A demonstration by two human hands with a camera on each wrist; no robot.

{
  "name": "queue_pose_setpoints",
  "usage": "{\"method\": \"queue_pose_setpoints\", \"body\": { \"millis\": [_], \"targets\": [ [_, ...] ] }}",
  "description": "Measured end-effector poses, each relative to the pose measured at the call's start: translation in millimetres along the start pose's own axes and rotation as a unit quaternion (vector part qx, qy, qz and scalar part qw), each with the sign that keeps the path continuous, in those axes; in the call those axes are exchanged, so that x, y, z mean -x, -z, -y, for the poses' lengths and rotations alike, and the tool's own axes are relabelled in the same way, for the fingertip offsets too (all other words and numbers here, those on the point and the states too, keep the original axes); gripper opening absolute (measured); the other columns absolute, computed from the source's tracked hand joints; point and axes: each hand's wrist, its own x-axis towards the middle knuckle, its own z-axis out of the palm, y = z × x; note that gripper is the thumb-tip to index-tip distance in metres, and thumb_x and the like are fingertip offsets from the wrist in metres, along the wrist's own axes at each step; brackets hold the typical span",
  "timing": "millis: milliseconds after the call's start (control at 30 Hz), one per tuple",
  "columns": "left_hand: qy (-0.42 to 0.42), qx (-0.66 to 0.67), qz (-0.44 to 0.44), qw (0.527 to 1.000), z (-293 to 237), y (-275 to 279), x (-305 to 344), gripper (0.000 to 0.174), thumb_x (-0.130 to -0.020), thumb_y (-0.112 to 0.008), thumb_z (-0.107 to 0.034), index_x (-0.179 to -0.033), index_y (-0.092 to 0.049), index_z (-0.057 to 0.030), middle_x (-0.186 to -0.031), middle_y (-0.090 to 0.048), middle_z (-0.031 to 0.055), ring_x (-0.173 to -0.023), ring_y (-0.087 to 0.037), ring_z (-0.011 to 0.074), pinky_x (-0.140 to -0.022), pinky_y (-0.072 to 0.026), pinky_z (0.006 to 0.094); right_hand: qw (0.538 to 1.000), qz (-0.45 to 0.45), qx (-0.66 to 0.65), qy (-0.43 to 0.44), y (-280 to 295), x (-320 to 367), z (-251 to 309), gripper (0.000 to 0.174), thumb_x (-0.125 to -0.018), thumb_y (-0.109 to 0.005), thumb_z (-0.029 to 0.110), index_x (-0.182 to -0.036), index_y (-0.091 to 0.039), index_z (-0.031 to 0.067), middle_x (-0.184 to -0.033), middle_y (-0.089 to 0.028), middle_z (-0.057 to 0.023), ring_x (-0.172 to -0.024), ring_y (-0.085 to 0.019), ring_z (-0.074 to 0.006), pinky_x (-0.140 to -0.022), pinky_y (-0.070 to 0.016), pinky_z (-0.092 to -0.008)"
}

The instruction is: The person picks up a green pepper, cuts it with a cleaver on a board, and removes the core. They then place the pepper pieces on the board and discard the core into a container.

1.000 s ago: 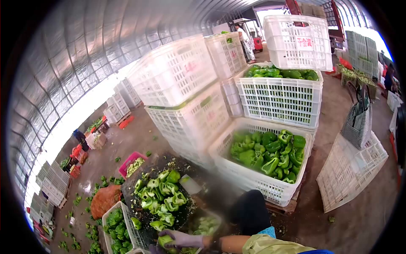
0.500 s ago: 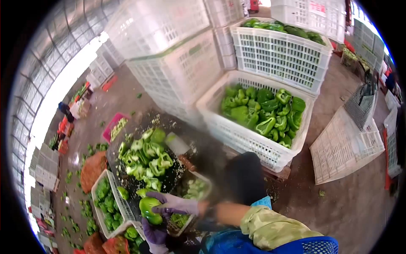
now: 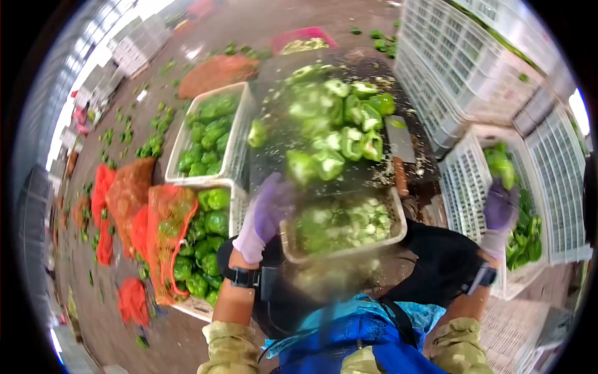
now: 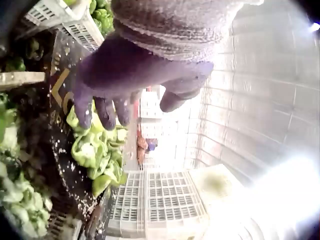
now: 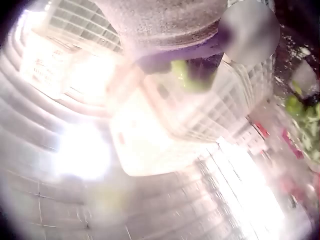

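Note:
My gloved right hand (image 3: 500, 209) grips a green bell pepper (image 3: 500, 167) over the white crate (image 3: 445, 187) on the right, where more peppers lie. In the right wrist view that pepper (image 5: 187, 77) shows blurred under the purple glove. My left hand (image 3: 272, 206), gloved too, hovers with loose fingers and nothing in them at the near left edge of the dark board (image 3: 268, 168). Cut green peppers (image 3: 352, 115) are heaped on the board, and the left wrist view has the hand (image 4: 135, 75) reaching over them. A cleaver (image 3: 400, 140) lies at the heap's right.
Between the knees sits a tub of pepper scraps (image 3: 349, 221). White crates of whole peppers (image 3: 208, 140) stand left of the board, beside red mesh bags (image 3: 171, 230). Stacked white crates (image 3: 464, 68) rise at the back right. A pink basin (image 3: 305, 38) lies beyond the board.
The head view has swung round and down over the board. My right hand has carried the pepper from beside the board to the right crate; my left hand has come away from it.

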Motion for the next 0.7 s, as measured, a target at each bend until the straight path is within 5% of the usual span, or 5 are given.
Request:
{"method": "queue_pose_setpoints", "body": {
  "millis": [67,100,233,467,700],
  "targets": [
    [-0.035,0.065,-0.074,0.994,-2.8,28.7,-3.1,0.037,-0.097,-0.05,-0.033,-0.128,-0.047,-0.0132,-0.12,-0.058,0.0089,-0.101,-0.059,0.0248,-0.09,-0.0478,0.0429,0.993,0.117,-0.003,-0.004,31.6,-18.6,27.0,0.048,-0.099,-0.044,0.023,-0.135,-0.039,-0.0081,-0.136,-0.046,-0.0248,-0.129,-0.045,-0.0272,-0.112,-0.0328,-0.0384],
    [-0.05,0.089,-0.094,0.99,-5.5,39.4,-2.6,0.031,-0.096,-0.05,-0.033,-0.12,-0.052,-0.0129,-0.117,-0.06,0.0085,-0.098,-0.059,0.0251,-0.09,-0.0477,0.0446,0.935,-0.327,0.055,0.125,-28.3,-32.8,-6.8,0.047,-0.098,-0.047,0.022,-0.135,-0.041,-0.0059,-0.14,-0.045,-0.0199,-0.128,-0.045,-0.0251,-0.11,-0.035,-0.0377],
    [-0.095,-0.143,-0.057,0.984,20.5,79.8,-20.5,0.028,-0.094,-0.052,-0.034,-0.114,-0.052,-0.0147,-0.113,-0.06,0.0086,-0.098,-0.058,0.028,-0.091,-0.0454,0.0494,0.818,-0.026,0.572,-0.059,-134.8,-35.0,-179.0,0.045,-0.087,-0.065,0.017,-0.129,-0.053,0.0088,-0.125,-0.057,-0.0113,-0.115,-0.054,-0.0213,-0.095,-0.0465,-0.0348],
    [0.068,0.226,-0.114,0.965,18.4,50.5,-17.3,0.027,-0.094,-0.053,-0.032,-0.117,-0.054,-0.0163,-0.115,-0.059,0.0059,-0.099,-0.058,0.023,-0.086,-0.0479,0.0413,0.238,0.374,0.895,-0.053,-89.8,-57.5,-365.4,0.052,-0.075,-0.065,0.008,-0.125,-0.056,0.0213,-0.128,-0.054,-0.0137,-0.116,-0.053,-0.0334,-0.096,-0.0426,-0.0437],
    [0.012,0.183,-0.031,0.983,37.7,39.9,-22.4,0.038,-0.097,-0.05,-0.028,-0.133,-0.046,-0.0167,-0.122,-0.057,0.0066,-0.103,-0.057,0.0222,-0.089,-0.0465,0.0393,0.264,0.319,0.892,-0.18,-106.9,-63.0,-375.4,0.046,-0.082,-0.059,0.013,-0.127,-0.051,0.0208,-0.112,-0.061,-0.0173,-0.093,-0.065,-0.0359,-0.08,-0.0511,-0.0439]
  ]
}}
